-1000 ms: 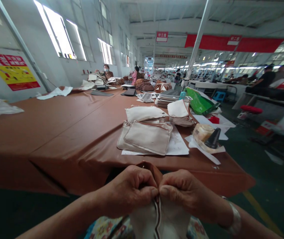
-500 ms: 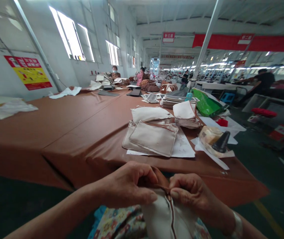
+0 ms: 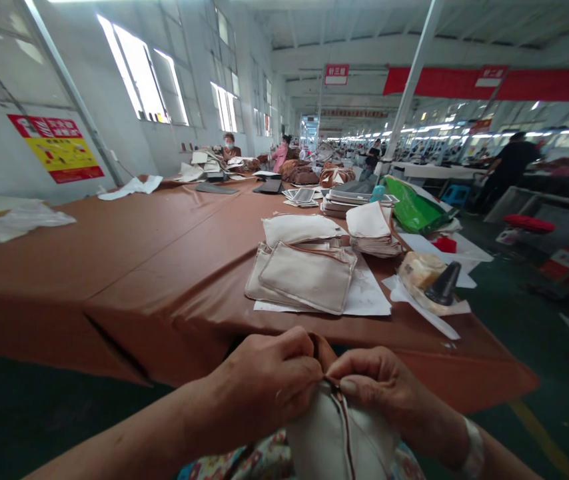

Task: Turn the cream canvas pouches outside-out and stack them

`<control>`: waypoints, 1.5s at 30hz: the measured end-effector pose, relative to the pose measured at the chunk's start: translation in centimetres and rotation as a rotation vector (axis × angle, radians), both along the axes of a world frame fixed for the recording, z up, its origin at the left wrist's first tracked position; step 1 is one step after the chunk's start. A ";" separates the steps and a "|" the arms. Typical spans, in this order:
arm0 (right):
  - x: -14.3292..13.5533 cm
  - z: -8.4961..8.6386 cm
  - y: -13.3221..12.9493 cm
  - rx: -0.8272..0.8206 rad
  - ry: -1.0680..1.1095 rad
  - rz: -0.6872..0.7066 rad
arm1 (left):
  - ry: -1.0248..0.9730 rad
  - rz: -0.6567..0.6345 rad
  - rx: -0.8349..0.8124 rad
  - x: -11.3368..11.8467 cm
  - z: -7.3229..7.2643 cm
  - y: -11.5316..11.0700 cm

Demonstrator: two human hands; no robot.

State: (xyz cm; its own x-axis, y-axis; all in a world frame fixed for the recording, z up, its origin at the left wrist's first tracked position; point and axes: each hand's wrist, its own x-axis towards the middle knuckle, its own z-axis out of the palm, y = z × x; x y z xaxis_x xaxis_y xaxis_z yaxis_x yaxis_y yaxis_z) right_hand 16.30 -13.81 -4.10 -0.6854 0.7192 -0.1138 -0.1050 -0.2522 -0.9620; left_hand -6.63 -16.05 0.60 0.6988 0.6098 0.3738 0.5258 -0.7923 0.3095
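A cream pouch (image 3: 319,440) with a brown zipper down its middle lies over my lap, below the table's front edge. My left hand (image 3: 277,373) is closed on the pouch's upper end, its fingers curled in and the thumb mostly hidden. Close beside it, my right hand (image 3: 382,387) pinches the same end near the top of the zipper, thumb and forefinger together. A brown strip (image 3: 325,350) rises behind the fingers. Finished-looking cream pouches (image 3: 309,277) lie stacked on white paper just beyond my hands.
On the brown-covered table (image 3: 129,267), a second stack of cream pieces (image 3: 372,230) stands right of the pouches. A black cone-shaped object (image 3: 444,283) lies by a yellowish block (image 3: 420,270). Green plastic (image 3: 414,203) sits farther back. Several people are in the background.
My left hand has turned and curled more tightly, hiding its thumb, and moved closer to my right hand. The right fingers have shifted slightly left. A distant person in dark clothes stands more upright.
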 end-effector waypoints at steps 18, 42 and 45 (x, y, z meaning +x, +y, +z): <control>-0.2 -0.4 -0.1 -0.055 0.035 -0.018 | 0.337 0.007 0.185 1.1 -0.8 -0.5; -1.1 2.5 -0.8 0.795 -0.364 -0.011 | -0.187 0.070 -0.963 -0.2 -0.5 1.0; -0.9 2.7 -1.1 0.809 -0.386 0.007 | -0.160 0.103 -1.013 -0.1 -0.3 0.9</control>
